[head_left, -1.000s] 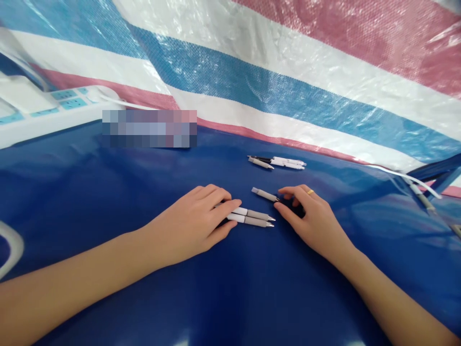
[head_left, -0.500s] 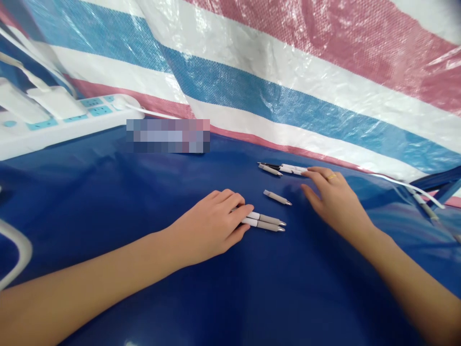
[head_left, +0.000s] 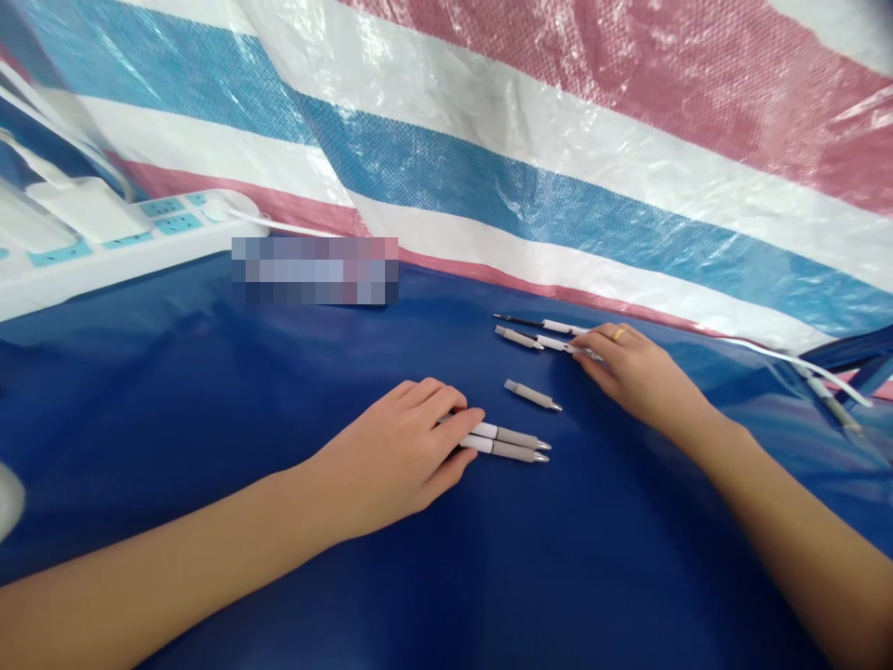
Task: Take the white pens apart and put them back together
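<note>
Two white-and-grey pens (head_left: 516, 445) lie side by side on the blue tabletop (head_left: 446, 596), tips pointing right. My left hand (head_left: 411, 451) is closed around their rear ends, which its fingers partly hide. Further back, my right hand (head_left: 632, 368) pinches a white pen barrel (head_left: 554, 344) between thumb and fingers. Just behind that lies another white barrel (head_left: 558, 327), with a black refill (head_left: 520, 320) sticking out leftward; the hand covers its right end. A detached grey pen grip (head_left: 517, 337) rests beside the pinched barrel, and a second grey grip (head_left: 533, 395) lies nearer.
A white power strip (head_left: 174, 223) with plugs stands at the back left. Beside it is a blurred-out patch (head_left: 313, 270). Striped plastic sheeting (head_left: 488, 158) hangs behind the table. A white cable (head_left: 781, 352) runs along the right, near a metal leg (head_left: 833, 400).
My right hand has closed on one white barrel and drawn it slightly nearer, apart from the other. My left hand stays on the two pens. The view has shifted a little.
</note>
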Tool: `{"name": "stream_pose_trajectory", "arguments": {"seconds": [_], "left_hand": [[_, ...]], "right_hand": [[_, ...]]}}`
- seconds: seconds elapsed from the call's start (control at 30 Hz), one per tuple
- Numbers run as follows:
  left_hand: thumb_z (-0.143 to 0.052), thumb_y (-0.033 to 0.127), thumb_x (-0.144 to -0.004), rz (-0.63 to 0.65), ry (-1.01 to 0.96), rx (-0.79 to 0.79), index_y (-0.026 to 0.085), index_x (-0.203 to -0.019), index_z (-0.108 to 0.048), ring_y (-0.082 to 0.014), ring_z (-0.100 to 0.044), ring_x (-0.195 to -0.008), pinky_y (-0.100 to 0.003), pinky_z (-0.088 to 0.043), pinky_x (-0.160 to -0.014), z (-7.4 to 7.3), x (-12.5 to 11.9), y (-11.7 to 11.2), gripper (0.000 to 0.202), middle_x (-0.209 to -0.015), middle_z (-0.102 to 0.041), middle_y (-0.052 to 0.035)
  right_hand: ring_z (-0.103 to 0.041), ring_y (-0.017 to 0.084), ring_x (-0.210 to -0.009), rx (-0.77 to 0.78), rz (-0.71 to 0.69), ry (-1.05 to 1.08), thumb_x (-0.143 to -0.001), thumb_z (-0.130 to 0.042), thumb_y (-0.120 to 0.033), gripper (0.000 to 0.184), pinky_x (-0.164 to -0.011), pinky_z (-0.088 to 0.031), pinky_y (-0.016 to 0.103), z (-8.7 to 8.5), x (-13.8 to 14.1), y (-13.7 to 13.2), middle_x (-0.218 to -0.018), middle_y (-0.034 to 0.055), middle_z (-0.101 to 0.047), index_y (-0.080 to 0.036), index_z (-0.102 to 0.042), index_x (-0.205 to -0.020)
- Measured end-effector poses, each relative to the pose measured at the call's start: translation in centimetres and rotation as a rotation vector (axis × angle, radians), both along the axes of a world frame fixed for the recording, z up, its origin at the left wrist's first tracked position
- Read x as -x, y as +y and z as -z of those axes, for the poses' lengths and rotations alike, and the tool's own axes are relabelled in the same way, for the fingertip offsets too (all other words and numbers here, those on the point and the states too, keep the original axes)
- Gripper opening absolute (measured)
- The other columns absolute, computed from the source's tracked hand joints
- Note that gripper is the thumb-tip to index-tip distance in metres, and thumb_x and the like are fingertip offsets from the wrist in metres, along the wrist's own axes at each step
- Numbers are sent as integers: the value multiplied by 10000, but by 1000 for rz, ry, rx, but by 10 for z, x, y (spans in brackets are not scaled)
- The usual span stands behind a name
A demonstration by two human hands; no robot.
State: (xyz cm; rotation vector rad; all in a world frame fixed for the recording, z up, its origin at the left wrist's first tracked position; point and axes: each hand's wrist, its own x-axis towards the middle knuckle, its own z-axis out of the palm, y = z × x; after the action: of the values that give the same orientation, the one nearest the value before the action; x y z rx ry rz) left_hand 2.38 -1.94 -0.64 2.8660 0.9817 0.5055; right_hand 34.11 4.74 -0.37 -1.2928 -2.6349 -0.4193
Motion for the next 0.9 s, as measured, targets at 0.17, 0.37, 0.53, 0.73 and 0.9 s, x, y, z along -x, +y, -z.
{"name": "stream_pose_trajectory", "arguments": {"seconds": [0.17, 0.37, 0.53, 0.73, 0.9], "left_hand": [[-435, 257, -970, 7, 10, -1, 151, -1207, -576, -232, -538, -999, -414, -478, -846, 0, 0, 0, 295, -1042, -588, -83], [-459, 272, -966, -2, -36, 6, 138, -1208, -574, -239, -541, -995, -423, -480, -843, 0, -1, -2, 299, -1058, -582, -94], [-503, 298, -960, 26, -252, -17, 111, -1287, -509, -249, -505, -1104, -425, -444, -955, -7, 0, -9, 376, -1186, -546, -134], [-491, 264, -968, 108, -481, 241, 209, -1265, -494, -182, -545, -1110, -296, -483, -950, -17, -4, -21, 302, -1222, -553, -85], [-525, 153, -935, 170, -616, 392, 228, -1153, -540, -100, -609, -978, -176, -484, -892, -19, -12, -26, 231, -1093, -612, -17]], "right_hand": [[-620, 248, -806, -97, 12, -75, -917, -509, -234, 143, -771, -490, 367, -4, 6, -6, -880, 87, -646, -156, -625, -947], [-621, 225, -797, -79, 44, 183, -894, -535, -226, 99, -757, -481, 344, -12, 10, -18, -878, 75, -649, -168, -604, -933], [-560, 135, -658, 146, 125, 611, -870, -588, -196, 53, -636, -448, 256, -29, 49, -66, -755, -16, -596, -221, -595, -916], [-573, 103, -750, 444, 5, 774, -871, -602, -158, 148, -702, -462, 208, -33, 95, -116, -869, -34, -624, -259, -584, -978], [-601, 127, -840, 469, -193, 793, -900, -587, -171, 144, -763, -489, 240, -24, 95, -120, -932, -2, -653, -232, -580, -1030]]}}
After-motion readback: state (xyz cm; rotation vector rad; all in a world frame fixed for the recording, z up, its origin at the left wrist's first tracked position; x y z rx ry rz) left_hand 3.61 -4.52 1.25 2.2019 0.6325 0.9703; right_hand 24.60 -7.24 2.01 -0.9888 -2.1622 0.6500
